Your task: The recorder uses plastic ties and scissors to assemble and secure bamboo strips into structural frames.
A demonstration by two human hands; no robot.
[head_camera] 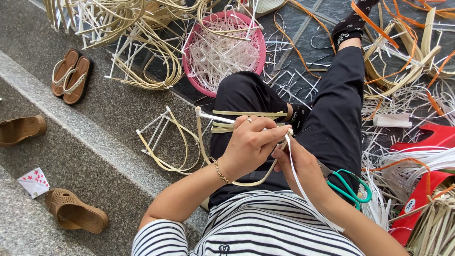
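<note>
Seated on the stone floor, I have both hands meeting over my lap: my left hand (249, 144) is closed around a curved tan strip frame (246, 118), while my right hand (298, 159) pinches the end of a white strip (303, 189) against it, fingers together on the strip. The frame lies across my black trousers, just above the hands. I judge the step in hand to be binding the white strip onto the frame; the next move calls for keeping that strip taut while wrapping it round. Green-handled scissors (348, 187) rest on my right thigh beside the frame. Beyond the frame, a pink basket (189, 71) holds white offcuts, with finished frames (166, 137) to its left and brown sandals (71, 76) farther left.
</note>
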